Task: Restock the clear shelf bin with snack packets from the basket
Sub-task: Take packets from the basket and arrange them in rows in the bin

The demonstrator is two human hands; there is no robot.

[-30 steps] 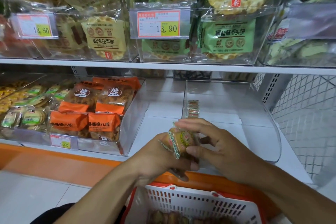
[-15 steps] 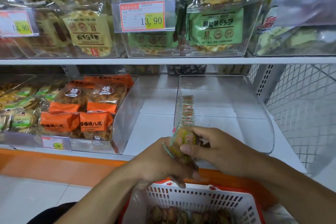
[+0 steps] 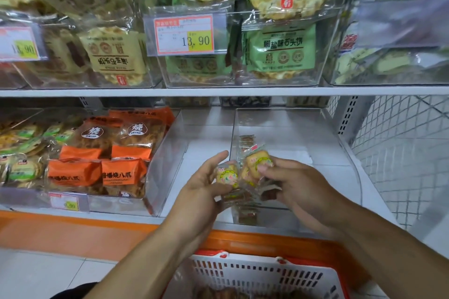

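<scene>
Small yellow snack packets (image 3: 243, 172) are bunched between both hands at the front left corner of the clear shelf bin (image 3: 349, 167). My left hand (image 3: 201, 187) cradles one packet from the left with fingers half spread. My right hand (image 3: 294, 184) pinches another packet (image 3: 258, 160) with thumb and fingers. The bin's floor looks almost bare; a row of packets shows along its left wall, partly as reflection. A white basket with a red rim (image 3: 262, 274) sits below my arms, with more packets in it.
A neighbouring clear bin (image 3: 167, 153) to the left holds orange snack bags (image 3: 102, 153). An upper shelf (image 3: 218, 91) carries bins of green and beige cracker bags with price tags. White wire mesh (image 3: 408, 143) closes the right side. An orange shelf edge (image 3: 267, 238) runs below.
My hands have drawn apart, splitting the bunch of packets; the left hand's fingers have spread and the right hand has lifted a packet toward the bin.
</scene>
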